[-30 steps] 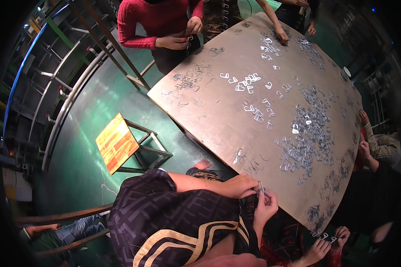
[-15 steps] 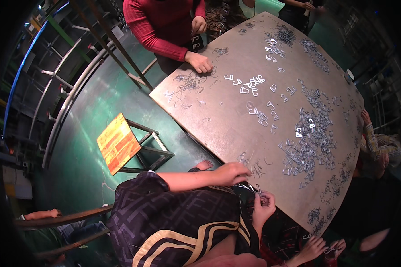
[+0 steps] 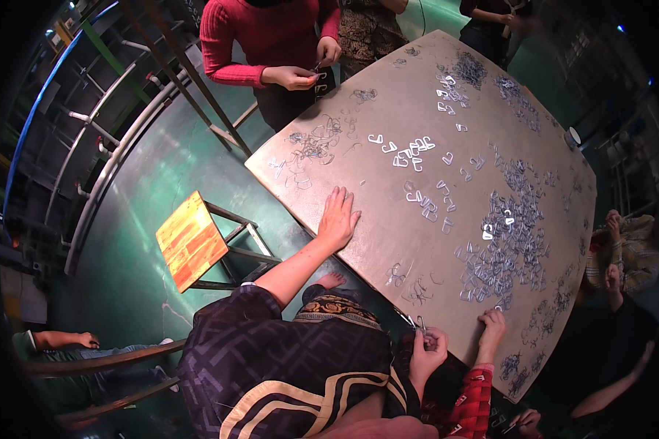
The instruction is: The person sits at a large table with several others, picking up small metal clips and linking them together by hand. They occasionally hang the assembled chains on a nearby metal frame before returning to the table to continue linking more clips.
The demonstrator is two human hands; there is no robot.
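Observation:
My left hand (image 3: 337, 222) rests palm down on the table (image 3: 373, 241) near its edge, fingers spread, with nothing in it. Beside the table's near edge, my right hand (image 3: 427, 348) is closed in a pinch around a small metal hook (image 3: 420, 323), its bright ends poking up above the fingers. A few thin wire pieces (image 3: 417, 290) and a small clump of them (image 3: 395, 274) lie on the table between my hands. Farther in, flat silvery hook-shaped clips (image 3: 422, 201) are scattered, and a large pile of them (image 3: 501, 256) spreads to the right.
A co-worker's hand with a red sleeve (image 3: 473, 399) reaches onto the table right of mine. Across the corner, a person in a red sweater (image 3: 271, 36) handles a small piece. A wooden-topped stool (image 3: 192, 241) stands at left. A small white cup (image 3: 573, 136) sits at the far right edge.
My left hand has moved away from my right, up and left, and now lies flat on the table. The red-sleeved hand has reached onto the table; the red-sweater person's hand has lifted off it.

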